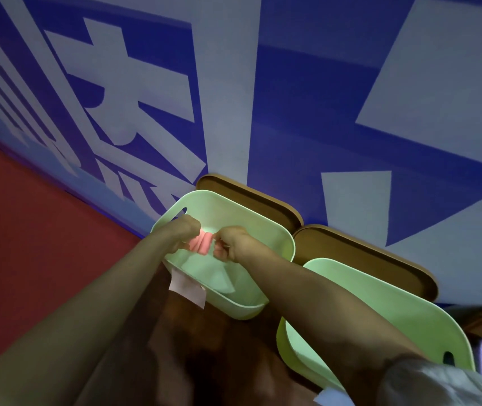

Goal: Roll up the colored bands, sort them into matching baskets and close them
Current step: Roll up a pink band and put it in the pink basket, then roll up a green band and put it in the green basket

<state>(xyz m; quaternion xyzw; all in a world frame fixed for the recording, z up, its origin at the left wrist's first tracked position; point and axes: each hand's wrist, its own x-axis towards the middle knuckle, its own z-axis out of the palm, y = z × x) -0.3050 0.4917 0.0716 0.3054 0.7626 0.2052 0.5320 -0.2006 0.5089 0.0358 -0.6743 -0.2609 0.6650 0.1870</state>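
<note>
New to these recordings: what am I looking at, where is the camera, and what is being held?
No machine here: a person works bare-handed, and the single camera sits on their head, looking down along both arms. The left hand and right hand each grip an end of a pink band, held over an open green basket with a paper label on its near side. A second basket, also green, stands to its right. Two brown lids stand behind them by a blue-and-white wall.
</note>
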